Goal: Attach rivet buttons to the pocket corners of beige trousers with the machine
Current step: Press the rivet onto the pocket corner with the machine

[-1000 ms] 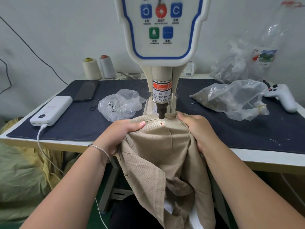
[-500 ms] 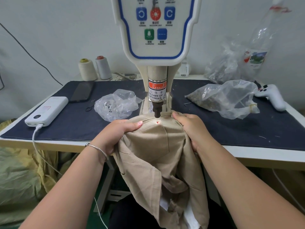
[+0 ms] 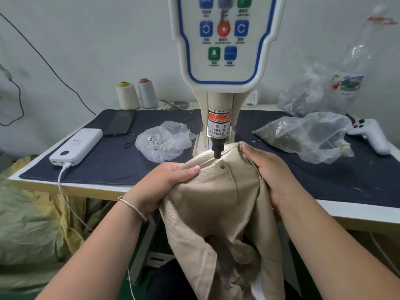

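Beige trousers (image 3: 207,204) hang from the rivet machine's base down over the table edge. A dark round rivet button (image 3: 222,167) sits in the fabric at a pocket corner, just in front of the machine's punch tip (image 3: 217,153). My left hand (image 3: 161,184) grips the trousers to the left of the rivet, thumb on top. My right hand (image 3: 268,172) grips the bunched fabric on the right side. The rivet machine (image 3: 219,113) rises white and blue behind, with a warning label on its ram.
On the dark blue mat (image 3: 108,165): a white power bank (image 3: 76,147) with cable, a black phone (image 3: 121,126), a clear bag of rivets (image 3: 164,142), a bigger bag of parts (image 3: 303,137), a white handheld device (image 3: 370,135). Two thread cones (image 3: 136,95) stand at the back.
The red light dot on the fabric has given way to a dark rivet button at the pocket corner. The fabric sits slightly toward me from the punch. Both hands keep their grip.
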The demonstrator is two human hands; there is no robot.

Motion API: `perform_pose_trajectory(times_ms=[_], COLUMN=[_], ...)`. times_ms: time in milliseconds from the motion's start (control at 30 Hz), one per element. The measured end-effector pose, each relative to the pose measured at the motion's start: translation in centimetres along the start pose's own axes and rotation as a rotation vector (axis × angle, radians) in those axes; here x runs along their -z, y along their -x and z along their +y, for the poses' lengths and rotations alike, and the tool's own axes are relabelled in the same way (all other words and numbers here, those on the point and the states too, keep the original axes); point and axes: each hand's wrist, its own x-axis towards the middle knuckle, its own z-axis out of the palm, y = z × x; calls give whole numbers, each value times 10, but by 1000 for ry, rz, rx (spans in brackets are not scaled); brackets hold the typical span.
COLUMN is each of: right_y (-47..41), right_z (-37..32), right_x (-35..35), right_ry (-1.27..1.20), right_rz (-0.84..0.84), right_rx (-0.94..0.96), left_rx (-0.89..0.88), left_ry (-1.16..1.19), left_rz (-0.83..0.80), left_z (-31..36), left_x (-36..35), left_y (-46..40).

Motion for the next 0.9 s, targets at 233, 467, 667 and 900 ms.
perform_pose_trajectory(times_ms=[233,467,667,900], right_y=[31,51,58,76], right_z=[2,12,10,0], right_x=[11,-2,-8,-5], right_ry=[-91,-95,69,-189], right_rz=[-15,29,14,-84], right_rx=[-183,111,436,163], left_rx=[166,210,-2,-68], left_ry=[168,327,266,119], left_rz=[-137,-172,-123,-204], left_z=[-3,-3,5,15], left_x=[-17,-36,-36,-41], left_y=[22,29,32,51])
